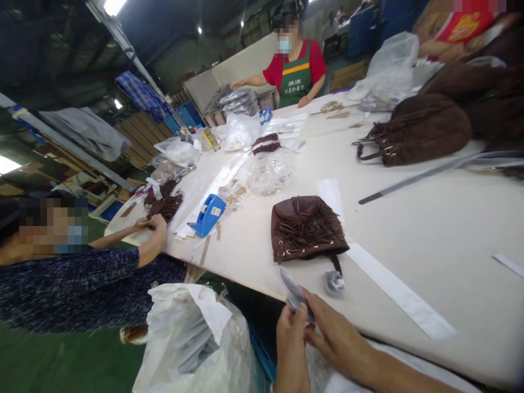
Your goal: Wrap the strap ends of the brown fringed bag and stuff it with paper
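My left hand (pixel 291 344) and my right hand (pixel 336 334) meet at the near edge of the white table (pixel 429 240). Both pinch a small clear plastic bag (pixel 292 292) with something grey inside. Just beyond them a dark brown fringed suede bag (pixel 305 228) lies on the table, its strap end wrapped in plastic (pixel 335 281) hanging toward my hands.
A long white paper strip (pixel 393 289) runs past the bag. A blue tape dispenser (pixel 208 214) sits further left. More brown bags (pixel 417 130) pile at the far right. A big white plastic sack (pixel 196 344) stands below. A person at left handles brown pieces; another in a green apron stands at the far end.
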